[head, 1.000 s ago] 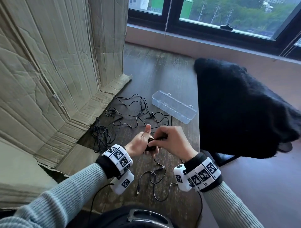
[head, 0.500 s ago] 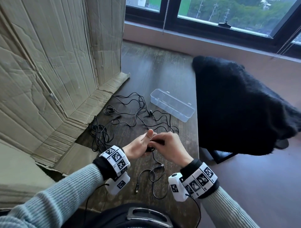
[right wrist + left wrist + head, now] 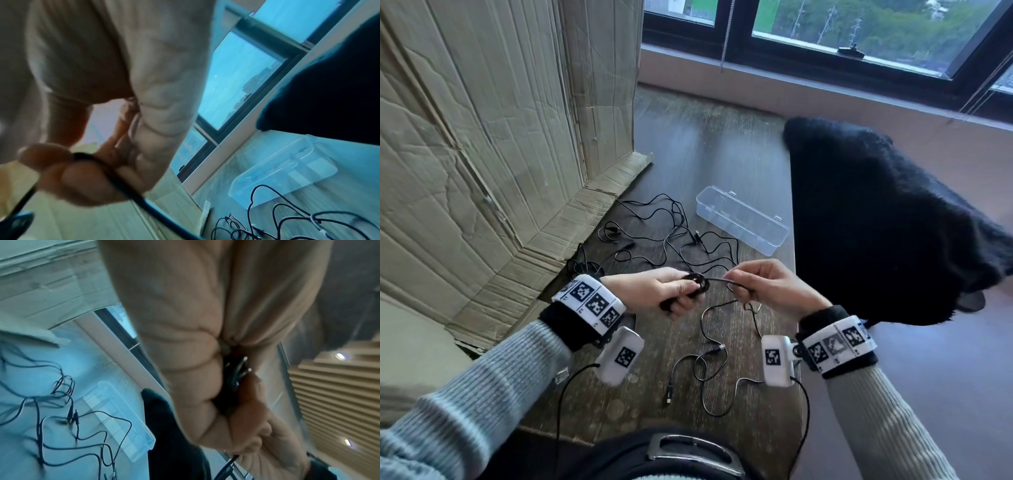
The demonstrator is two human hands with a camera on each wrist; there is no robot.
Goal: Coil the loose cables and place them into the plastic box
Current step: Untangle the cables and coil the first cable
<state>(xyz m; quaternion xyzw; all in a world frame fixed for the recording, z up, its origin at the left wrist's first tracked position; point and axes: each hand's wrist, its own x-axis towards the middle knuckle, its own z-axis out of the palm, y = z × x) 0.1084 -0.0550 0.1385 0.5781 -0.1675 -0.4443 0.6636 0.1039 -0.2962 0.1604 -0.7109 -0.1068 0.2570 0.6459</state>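
Cable coil (image 3: 697, 286) gripped in the left hand (image 3: 654, 291) above the table (image 3: 709, 144); right hand (image 3: 767, 287) pinches its loose strand. More cables (image 3: 671, 233) lie beside the empty plastic box (image 3: 743, 219).

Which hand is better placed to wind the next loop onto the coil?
Right. The left hand grips the coil and must keep it steady, while the right hand pinches the free cable just beside the coil, so it can probably lead that strand around.
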